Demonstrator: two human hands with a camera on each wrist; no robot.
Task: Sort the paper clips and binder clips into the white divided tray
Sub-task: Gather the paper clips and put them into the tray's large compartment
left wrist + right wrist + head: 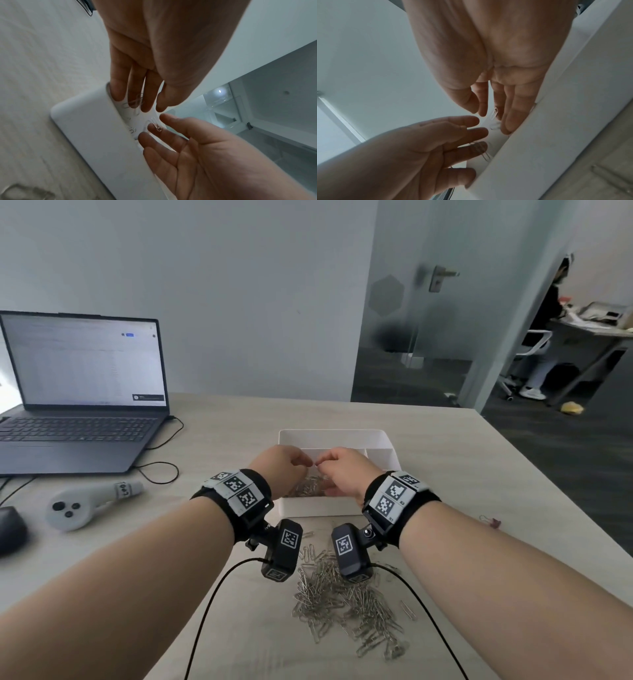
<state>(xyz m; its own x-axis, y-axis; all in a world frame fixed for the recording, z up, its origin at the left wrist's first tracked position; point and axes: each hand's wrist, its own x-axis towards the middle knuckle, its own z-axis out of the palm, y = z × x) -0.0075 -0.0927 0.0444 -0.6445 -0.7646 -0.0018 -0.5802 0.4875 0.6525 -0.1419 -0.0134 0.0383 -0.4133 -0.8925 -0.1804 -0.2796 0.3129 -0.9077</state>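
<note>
While both hands, left [281, 465] and right [344, 470], hover with released grip, thin wire paper clips [310, 486] fill the smooth white tray [334, 436].

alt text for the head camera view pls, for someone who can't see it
Both hands, left hand and right hand, hover close together over the near compartment of a white divided tray, which already holds paper clips. A loose pile of paper clips lies on the table in front of the tray, an open laptop sits far left, and a small pink binder clip lies at right.
</note>
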